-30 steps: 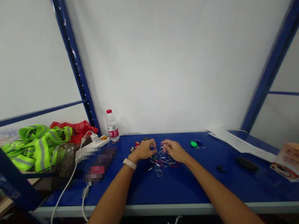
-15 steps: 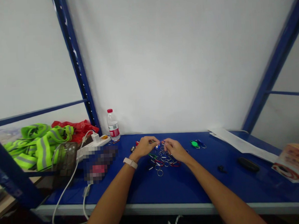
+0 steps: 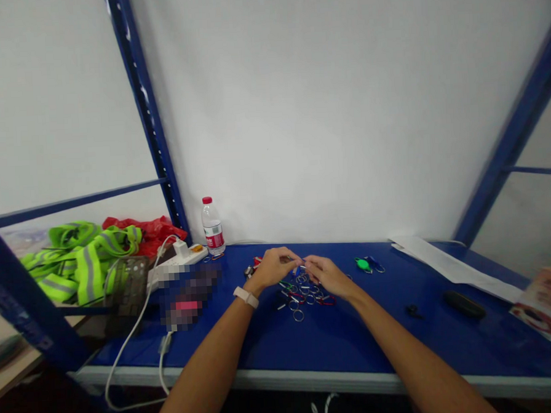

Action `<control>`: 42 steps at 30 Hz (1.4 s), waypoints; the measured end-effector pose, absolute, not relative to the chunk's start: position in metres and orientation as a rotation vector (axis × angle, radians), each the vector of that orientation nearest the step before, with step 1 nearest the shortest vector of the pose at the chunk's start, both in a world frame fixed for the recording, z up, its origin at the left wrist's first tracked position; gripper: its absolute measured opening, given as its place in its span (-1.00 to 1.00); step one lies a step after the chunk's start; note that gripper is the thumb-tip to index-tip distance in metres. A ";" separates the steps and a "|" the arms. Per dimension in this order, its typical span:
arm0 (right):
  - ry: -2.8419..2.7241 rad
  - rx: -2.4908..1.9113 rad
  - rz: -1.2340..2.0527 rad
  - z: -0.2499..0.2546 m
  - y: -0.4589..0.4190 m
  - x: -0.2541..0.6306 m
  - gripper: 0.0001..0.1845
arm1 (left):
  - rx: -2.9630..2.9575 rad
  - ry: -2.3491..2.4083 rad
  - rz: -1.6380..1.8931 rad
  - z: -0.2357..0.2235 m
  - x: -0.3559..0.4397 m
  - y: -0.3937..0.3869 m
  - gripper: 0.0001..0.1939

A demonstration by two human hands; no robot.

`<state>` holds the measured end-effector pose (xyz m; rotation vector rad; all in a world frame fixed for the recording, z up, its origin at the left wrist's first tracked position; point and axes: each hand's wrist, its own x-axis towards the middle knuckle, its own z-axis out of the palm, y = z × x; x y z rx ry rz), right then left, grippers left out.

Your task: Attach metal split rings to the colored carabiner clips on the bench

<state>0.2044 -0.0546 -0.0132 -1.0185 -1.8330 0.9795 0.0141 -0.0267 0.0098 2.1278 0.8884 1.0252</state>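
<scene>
Fingers [image 3: 297, 261] of both hands drawn in to a narrow pinch, tip nearly to tip, above a heap of metal split rings and small carabiners [image 3: 303, 297].

The left hand [image 3: 274, 269], with a pale wristband [image 3: 246, 297], and the right hand [image 3: 328, 276] have closed the gap they showed a moment ago and now work together at one spot, so the activity has narrowed to a single small piece. A bluish sliver shows between the fingertips, but what they hold, if anything, is too small to tell. The heap lies loose and tangled in red, green and silver near the back edge of the blue bench [image 3: 403, 354], around its middle, with a green key fob [image 3: 362, 264] to the right.
</scene>
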 end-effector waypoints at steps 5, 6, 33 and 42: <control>-1.904 -1.046 0.940 -0.008 -0.060 0.205 -0.61 | 2.184 0.904 1.004 0.011 0.014 -0.027 -0.80; -1.902 -1.044 0.942 -0.007 -0.061 0.205 -0.61 | 2.182 0.905 0.986 0.012 0.014 -0.027 -0.79; -2.469 -1.579 -0.194 0.004 -0.081 0.197 -0.61 | 2.090 0.831 0.932 0.010 0.010 -0.019 -0.66; -2.413 -1.671 -0.162 -0.002 -0.076 0.199 -0.65 | 2.270 0.844 0.979 0.008 0.010 -0.021 -0.73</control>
